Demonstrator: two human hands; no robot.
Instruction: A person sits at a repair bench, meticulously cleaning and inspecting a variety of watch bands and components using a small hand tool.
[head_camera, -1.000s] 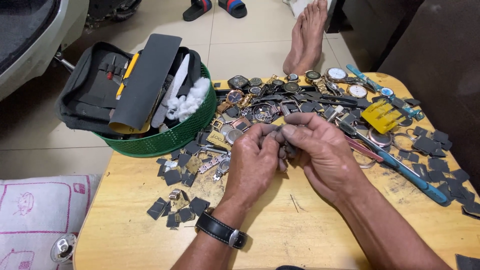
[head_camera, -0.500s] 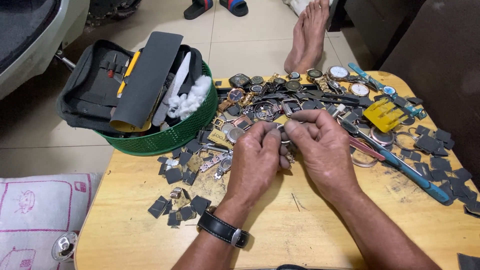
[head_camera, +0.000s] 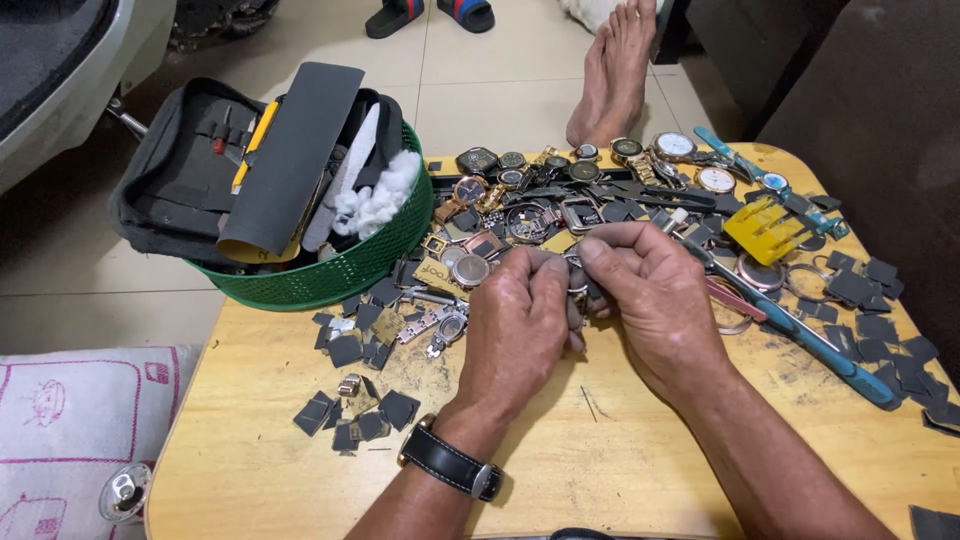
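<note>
My left hand (head_camera: 517, 325) and my right hand (head_camera: 645, 290) meet over the middle of the wooden table (head_camera: 560, 440), both pinching one small metal watch part (head_camera: 578, 292) between the fingertips. Most of that part is hidden by my fingers. A black wristwatch (head_camera: 450, 465) sits on my left wrist. Just beyond my hands lies a heap of watches and watch cases (head_camera: 540, 195). A loose metal watch band (head_camera: 435, 322) lies to the left of my left hand.
A green mesh basket (head_camera: 330, 275) holding a dark tool pouch and white cotton stands at the back left. Dark square pads (head_camera: 350, 410) are scattered left and right. A blue-handled tool (head_camera: 810, 340) and yellow holder (head_camera: 765, 228) lie right. Another person's bare foot (head_camera: 610, 70) rests beyond the table.
Both hands stay pressed together on the small part; the fingers have shifted slightly and the hands have drifted a little toward me.
</note>
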